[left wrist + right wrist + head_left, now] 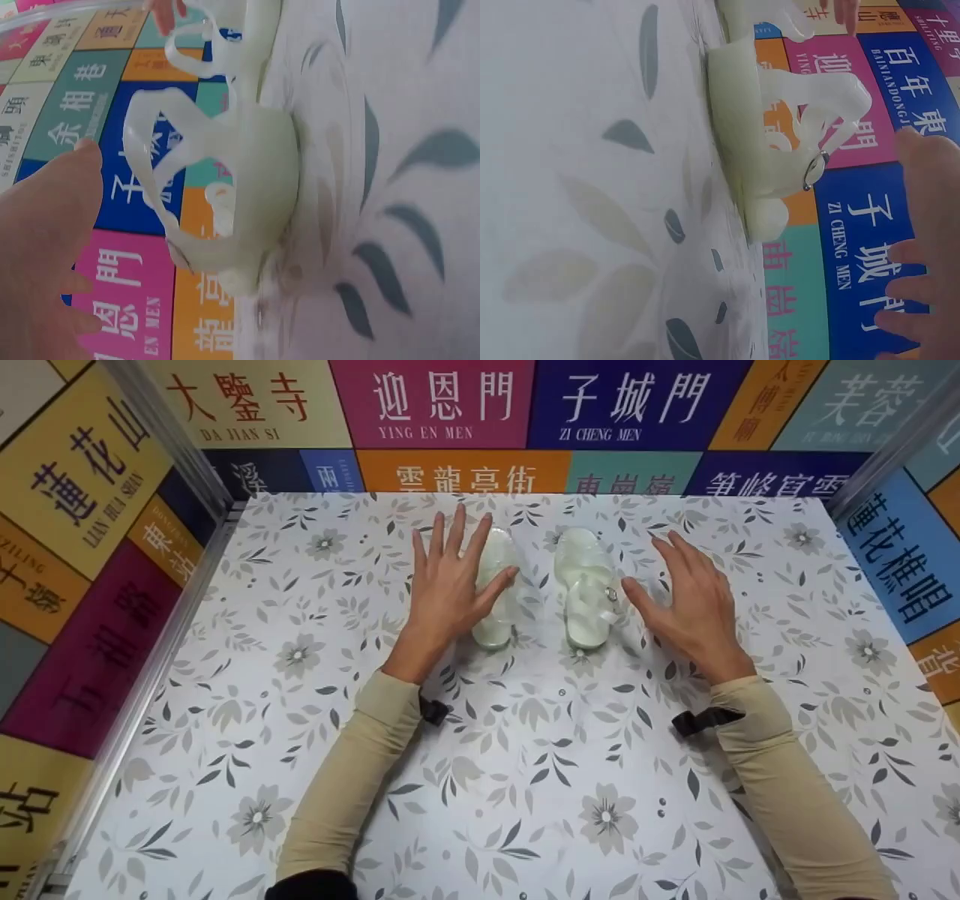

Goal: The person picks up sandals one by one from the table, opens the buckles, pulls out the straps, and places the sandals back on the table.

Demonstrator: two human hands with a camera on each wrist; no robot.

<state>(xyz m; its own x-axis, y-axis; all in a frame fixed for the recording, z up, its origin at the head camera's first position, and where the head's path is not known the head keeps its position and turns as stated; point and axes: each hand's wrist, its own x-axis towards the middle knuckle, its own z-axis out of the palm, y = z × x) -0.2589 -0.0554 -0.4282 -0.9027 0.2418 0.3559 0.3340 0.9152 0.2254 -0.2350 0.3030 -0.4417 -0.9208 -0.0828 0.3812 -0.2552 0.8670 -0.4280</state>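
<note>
Two pale green, translucent jelly sandals lie side by side on the patterned tabletop. In the head view my left hand, fingers spread, partly covers the left sandal. The left wrist view shows a gap between that hand and the sandal, whose straps arch up from the sole. To the right of the right sandal is my right hand, its fingers extended and apart from it. A small metal buckle sits on this sandal's strap in the right wrist view. Neither hand holds anything.
A white cloth with grey leaves and flowers covers the table. Panels with coloured blocks and lettering stand behind it and at both sides. A metal frame edge runs along the left. Dark straps circle both wrists.
</note>
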